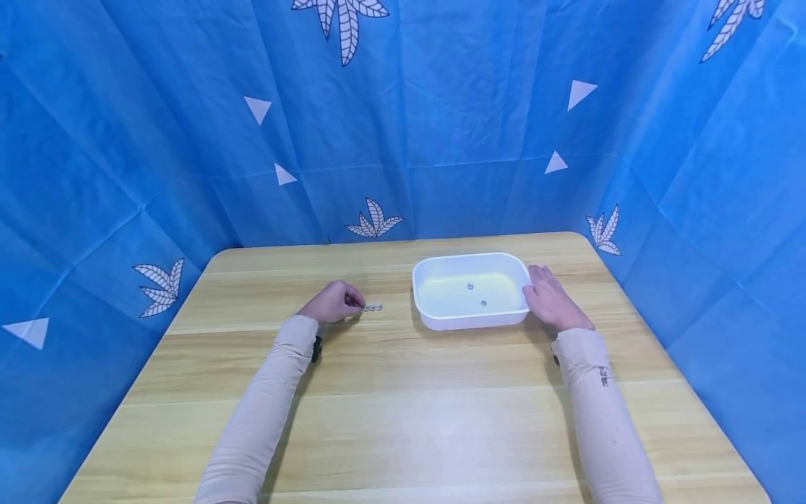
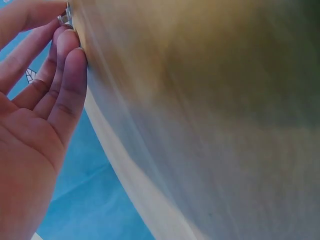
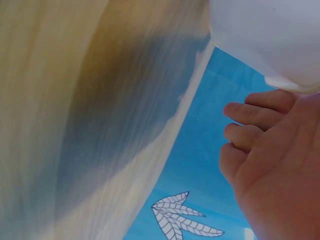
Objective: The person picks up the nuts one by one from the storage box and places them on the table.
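Note:
A white rectangular tub [image 1: 472, 322] stands on the table with two small shiny pieces inside, one toward the back [image 1: 470, 286] and one nearer the front [image 1: 483, 303]. My right hand [image 1: 557, 301] grips its right rim, the thumb at the edge and the fingers outside. In the right wrist view these fingers [image 3: 255, 117] lie close below the tub's rim [image 3: 290, 85]. Left of the tub my left hand [image 1: 334, 302] is down at a short row of small shiny pieces [image 1: 372, 307]. Its thumb and forefinger pinch a small clear, shiny piece [image 2: 64, 19].
The wooden table [image 1: 403, 406] has rounded far corners. Blue curtains [image 1: 466, 140] with white leaf and triangle prints hang behind it and along both sides. Pale sleeves [image 1: 264, 399] cover both forearms.

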Tool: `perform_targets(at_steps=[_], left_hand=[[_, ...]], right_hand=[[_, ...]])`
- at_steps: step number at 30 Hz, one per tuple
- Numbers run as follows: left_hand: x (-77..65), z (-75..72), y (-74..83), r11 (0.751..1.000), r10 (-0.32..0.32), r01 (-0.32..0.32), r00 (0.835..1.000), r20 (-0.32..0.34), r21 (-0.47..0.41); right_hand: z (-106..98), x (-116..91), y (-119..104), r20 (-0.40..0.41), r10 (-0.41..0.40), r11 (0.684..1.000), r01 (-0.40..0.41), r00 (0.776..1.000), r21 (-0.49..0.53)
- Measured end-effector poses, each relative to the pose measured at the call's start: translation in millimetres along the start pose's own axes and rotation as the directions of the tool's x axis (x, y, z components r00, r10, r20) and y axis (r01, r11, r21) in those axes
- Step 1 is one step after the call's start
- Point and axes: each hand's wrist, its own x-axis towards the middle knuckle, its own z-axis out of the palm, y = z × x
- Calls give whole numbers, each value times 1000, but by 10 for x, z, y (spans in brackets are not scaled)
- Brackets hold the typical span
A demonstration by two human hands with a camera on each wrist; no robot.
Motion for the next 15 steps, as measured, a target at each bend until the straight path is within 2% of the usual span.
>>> perform_targets(at_steps=[4,15], left_hand=[[-7,-1,4,1000,-12,12,1000,7,-9],[10,3,-49,1000,14,-13,1000,7,-7]], right_hand=[[5,1,3,4,6,1000,-6,1000,5],[5,-6,-16,-9,-11,1000,11,1000,-3]])
